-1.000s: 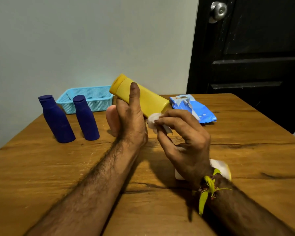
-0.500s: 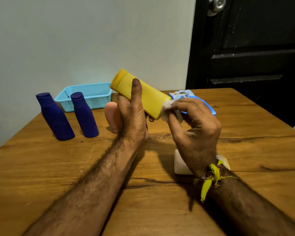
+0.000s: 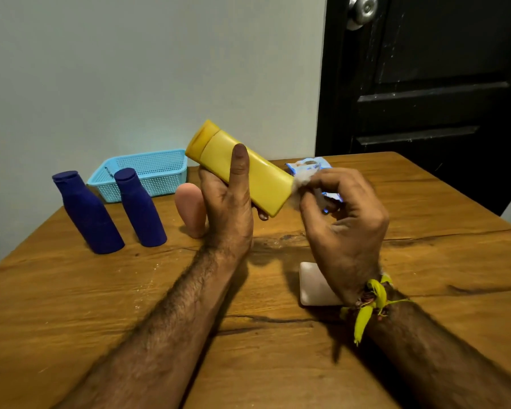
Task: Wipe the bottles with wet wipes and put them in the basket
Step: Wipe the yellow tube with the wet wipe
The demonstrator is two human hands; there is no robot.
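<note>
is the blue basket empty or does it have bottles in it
Apparently empty: no bottles show in the basket; both blue bottles stand outside.

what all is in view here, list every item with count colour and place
yellow bottle: 1, yellow, held tilted above the table, cap up-left
wet wipe: 1, white, pressed at the yellow bottle's lower end
blue bottles: 2, dark blue, upright at table left, in front of the basket
basket: 1, light blue mesh, back left of table by the wall
pink bottle: 1, pale pink, on table behind the left hand
wipes pack: 1, blue and white, behind the right hand
white bottle: 1, white, lying under the right wrist
table: 1, brown wood
door: 1, black, back right
left hand: 1, grips yellow bottle
right hand: 1, pinches wet wipe
</note>
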